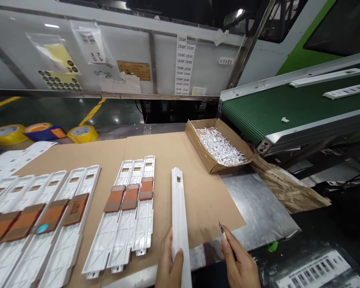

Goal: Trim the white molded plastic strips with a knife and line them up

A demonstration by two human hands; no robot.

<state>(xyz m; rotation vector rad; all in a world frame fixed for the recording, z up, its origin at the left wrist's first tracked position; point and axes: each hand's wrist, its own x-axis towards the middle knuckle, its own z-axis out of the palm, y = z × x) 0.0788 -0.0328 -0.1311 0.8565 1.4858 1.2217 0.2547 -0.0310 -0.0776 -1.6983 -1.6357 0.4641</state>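
The left hand point(171, 262) grips a long white strip point(179, 208) upright over the table's point(258, 196) near edge. The right hand point(239, 260) holds a small knife point(223, 231) beside it.

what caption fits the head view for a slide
Left hand gripping a long white part, right hand holding a small pointed tool, with a box of white scraps beyond
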